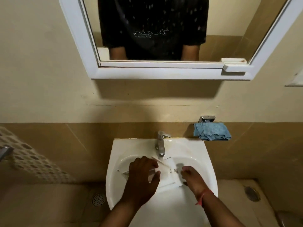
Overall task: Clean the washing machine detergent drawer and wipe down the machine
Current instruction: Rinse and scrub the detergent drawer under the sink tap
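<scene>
Low in the frame, your two hands hold the white detergent drawer [165,175] between them inside the sink [201,154]. Your left hand [144,174] lies over the drawer's left end, fingers curled around it; your right hand [191,175] grips its right end. The drawer sits at the frame's centre, just below the tap [160,145]. Farther up, right of the tap, a blue cloth [211,131] hangs at the wall; a mirror [155,30] fills the top.

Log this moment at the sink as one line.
stage: rinsing | detergent drawer in sink under tap | left hand grips drawer | right hand grips drawer | blue cloth unused
</scene>
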Demonstrator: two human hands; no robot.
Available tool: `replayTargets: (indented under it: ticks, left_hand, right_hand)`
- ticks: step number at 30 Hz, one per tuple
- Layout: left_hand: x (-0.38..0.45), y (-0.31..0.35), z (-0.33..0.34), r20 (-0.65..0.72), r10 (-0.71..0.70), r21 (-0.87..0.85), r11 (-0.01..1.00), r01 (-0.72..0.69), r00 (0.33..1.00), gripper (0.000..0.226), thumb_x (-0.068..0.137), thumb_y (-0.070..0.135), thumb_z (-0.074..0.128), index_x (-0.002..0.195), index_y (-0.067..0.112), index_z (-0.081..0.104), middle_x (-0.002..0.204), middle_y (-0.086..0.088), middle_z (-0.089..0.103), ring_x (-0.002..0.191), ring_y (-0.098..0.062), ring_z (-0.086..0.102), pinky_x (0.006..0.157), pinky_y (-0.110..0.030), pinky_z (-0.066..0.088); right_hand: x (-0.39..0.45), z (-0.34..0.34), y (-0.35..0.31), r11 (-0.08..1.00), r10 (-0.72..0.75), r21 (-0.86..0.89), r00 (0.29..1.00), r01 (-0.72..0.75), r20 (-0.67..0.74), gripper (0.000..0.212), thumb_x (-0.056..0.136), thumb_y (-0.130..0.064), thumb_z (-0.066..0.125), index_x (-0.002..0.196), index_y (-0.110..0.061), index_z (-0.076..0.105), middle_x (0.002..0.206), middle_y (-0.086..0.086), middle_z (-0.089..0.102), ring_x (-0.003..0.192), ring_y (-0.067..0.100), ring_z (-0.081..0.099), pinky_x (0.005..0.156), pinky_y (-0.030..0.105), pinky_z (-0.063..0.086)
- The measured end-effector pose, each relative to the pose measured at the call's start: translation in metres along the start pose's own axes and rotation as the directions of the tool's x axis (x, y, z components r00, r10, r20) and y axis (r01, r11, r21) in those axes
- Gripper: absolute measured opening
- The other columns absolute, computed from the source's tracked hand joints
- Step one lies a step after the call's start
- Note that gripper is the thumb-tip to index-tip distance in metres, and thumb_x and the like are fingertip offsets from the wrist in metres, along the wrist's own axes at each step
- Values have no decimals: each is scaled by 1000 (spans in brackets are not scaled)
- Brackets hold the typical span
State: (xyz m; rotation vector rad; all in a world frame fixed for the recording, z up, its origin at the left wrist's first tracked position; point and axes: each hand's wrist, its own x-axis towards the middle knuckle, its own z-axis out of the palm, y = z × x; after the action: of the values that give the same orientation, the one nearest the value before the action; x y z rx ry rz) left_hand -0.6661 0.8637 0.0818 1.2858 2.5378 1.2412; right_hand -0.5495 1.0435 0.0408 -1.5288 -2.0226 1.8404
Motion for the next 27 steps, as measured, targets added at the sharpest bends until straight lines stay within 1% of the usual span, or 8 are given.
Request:
replayTargets:
  ticks: [4, 10, 13, 16, 20, 23, 25, 27]
  left_hand:
    - [-19, 30, 12, 66, 125, 223, 965, -137, 990, 13, 85, 40, 58, 97, 35, 55, 96, 14, 54, 93, -14, 51, 87, -34, 40]
    - [-46, 68, 44, 151, 306, 450, 825, -341, 940, 26, 71, 15, 69, 93, 26, 60, 88, 3, 53, 80, -23, 49, 79, -34, 37]
    - [-56, 83, 60, 184, 280, 480, 811, -335, 942, 29, 71, 10, 70, 94, 27, 60, 89, 4, 55, 80, -21, 47, 80, -34, 38]
    - [-67, 95, 58, 251, 195, 449, 844, -292, 948, 26, 79, 20, 67, 101, 33, 61, 104, 8, 57, 94, -16, 51, 88, -33, 42]
    - [-79, 107, 38, 185, -92, 30, 996, 88, 979, 16, 85, 33, 57, 99, 36, 65, 131, 23, 50, 124, -1, 45, 99, -16, 38]
    - [-72, 100, 29, -45, -428, -276, 874, 401, 903, 11, 86, 29, 58, 92, 34, 66, 118, 16, 62, 106, 1, 59, 85, -22, 50]
    - [-65, 90, 25, -103, -574, -291, 798, 528, 812, 16, 92, 18, 57, 94, 33, 63, 110, 12, 65, 91, 1, 63, 72, -21, 53]
    - [-60, 79, 21, -129, -588, -180, 806, 564, 798, 18, 93, 19, 56, 91, 35, 62, 100, 16, 66, 78, -3, 65, 66, -22, 52]
  right_hand:
    - [-10, -2, -4, 909, 116, 370, 970, -190, 211, 20, 98, -25, 55, 112, -11, 58, 120, 17, 59, 109, 34, 60, 92, 47, 52]
    - [-27, -7, -18, 779, 161, 430, 808, -457, 567, 60, 83, -56, 63, 115, -5, 68, 110, 19, 68, 104, 35, 65, 88, 46, 53]
    - [-33, -15, -27, 780, 130, 420, 776, -464, 617, 34, 87, -40, 61, 83, -8, 70, 73, 12, 70, 76, 27, 63, 72, 34, 48]
    - [-33, -23, -20, 805, 188, 368, 789, -465, 585, 27, 93, -26, 53, 78, -6, 61, 65, 10, 60, 63, 24, 58, 61, 31, 44]
    - [-27, -23, 4, 794, 199, 403, 821, -455, 535, 31, 94, -19, 42, 104, 1, 64, 81, 19, 70, 72, 32, 66, 62, 35, 50]
    - [-29, -21, 15, 791, 200, 448, 869, -416, 453, 31, 93, -13, 44, 118, -1, 58, 96, 23, 68, 85, 37, 64, 66, 40, 52]
    - [-35, -18, 19, 815, 183, 451, 900, -364, 396, 28, 94, -13, 46, 119, -5, 56, 102, 22, 68, 91, 39, 66, 67, 43, 55]
    - [-42, -13, 22, 838, 168, 450, 930, -309, 327, 30, 93, -15, 49, 122, -10, 53, 109, 22, 67, 97, 40, 66, 70, 47, 57]
